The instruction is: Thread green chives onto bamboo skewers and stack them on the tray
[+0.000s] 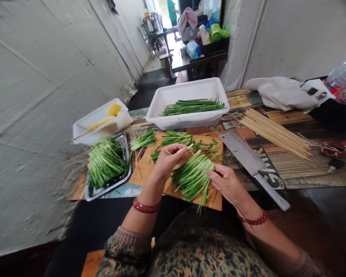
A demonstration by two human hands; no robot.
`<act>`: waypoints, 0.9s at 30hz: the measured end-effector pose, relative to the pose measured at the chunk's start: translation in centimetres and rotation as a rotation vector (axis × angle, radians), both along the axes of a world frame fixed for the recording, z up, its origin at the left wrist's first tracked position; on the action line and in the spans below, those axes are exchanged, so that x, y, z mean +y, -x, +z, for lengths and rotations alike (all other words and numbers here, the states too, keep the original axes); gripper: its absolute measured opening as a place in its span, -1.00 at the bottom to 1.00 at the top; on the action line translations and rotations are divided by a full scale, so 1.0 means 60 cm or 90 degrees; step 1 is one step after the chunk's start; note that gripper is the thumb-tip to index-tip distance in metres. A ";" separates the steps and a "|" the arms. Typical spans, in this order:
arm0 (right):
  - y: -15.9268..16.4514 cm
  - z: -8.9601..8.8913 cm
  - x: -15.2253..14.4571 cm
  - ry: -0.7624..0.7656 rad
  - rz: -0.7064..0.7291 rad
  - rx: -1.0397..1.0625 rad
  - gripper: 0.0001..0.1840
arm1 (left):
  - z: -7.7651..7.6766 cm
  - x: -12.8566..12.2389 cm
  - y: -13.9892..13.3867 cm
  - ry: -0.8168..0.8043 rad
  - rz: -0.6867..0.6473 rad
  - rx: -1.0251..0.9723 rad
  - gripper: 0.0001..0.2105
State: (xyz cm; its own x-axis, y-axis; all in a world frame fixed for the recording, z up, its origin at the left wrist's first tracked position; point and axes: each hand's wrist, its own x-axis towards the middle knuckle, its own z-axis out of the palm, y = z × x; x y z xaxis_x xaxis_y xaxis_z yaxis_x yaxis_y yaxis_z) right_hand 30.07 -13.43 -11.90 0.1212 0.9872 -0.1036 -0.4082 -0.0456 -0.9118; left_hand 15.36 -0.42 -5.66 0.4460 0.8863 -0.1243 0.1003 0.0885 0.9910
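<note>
My left hand [170, 158] is closed in a pinch on a pale green chive stalk [190, 146] above the cutting board. To the right, my right hand [227, 181] grips a fanned row of chives [192, 177] by its side, thumb on top. A thin wooden skewer [238, 211] sticks out below that hand along the wrist; how far it runs into the chives is hidden. Under the row lies the wooden cutting board [216, 202], with more cut chives [177, 138] and scraps [209, 147] at its far side.
A metal tray [127, 169] of chives [105, 161] stands left. Behind are a white tub [187, 122] of long chives and a smaller tub [123, 122] with corn [114, 109]. A cleaver [243, 154] and bamboo skewers [273, 132] lie right. A person [172, 11] stands far off.
</note>
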 end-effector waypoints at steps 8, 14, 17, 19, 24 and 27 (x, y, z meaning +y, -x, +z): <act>0.001 0.002 0.001 0.009 -0.004 -0.010 -0.63 | 0.002 -0.002 -0.002 0.012 -0.008 -0.004 -0.72; 0.001 0.003 0.000 0.006 -0.007 -0.008 -0.64 | 0.000 -0.001 -0.002 0.023 -0.004 -0.012 -0.73; 0.001 0.002 0.000 0.009 -0.004 -0.011 -0.64 | -0.001 -0.001 -0.002 0.027 -0.003 -0.011 -0.73; 0.001 0.002 0.000 0.009 -0.003 -0.010 -0.65 | -0.003 0.000 -0.002 0.028 0.000 -0.009 -0.73; 0.001 0.001 0.000 0.010 -0.006 -0.012 -0.67 | -0.005 0.002 -0.001 0.023 0.000 -0.008 -0.73; 0.000 -0.001 0.001 0.012 0.000 -0.015 -0.66 | -0.003 0.000 -0.001 0.024 0.001 -0.013 -0.72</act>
State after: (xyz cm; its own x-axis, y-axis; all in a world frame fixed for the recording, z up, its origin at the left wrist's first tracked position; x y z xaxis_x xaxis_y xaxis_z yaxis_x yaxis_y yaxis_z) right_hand 30.04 -13.39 -11.95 0.1238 0.9852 -0.1189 -0.3862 -0.0625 -0.9203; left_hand 15.44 -0.39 -5.86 0.4475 0.8819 -0.1481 0.0798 0.1256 0.9889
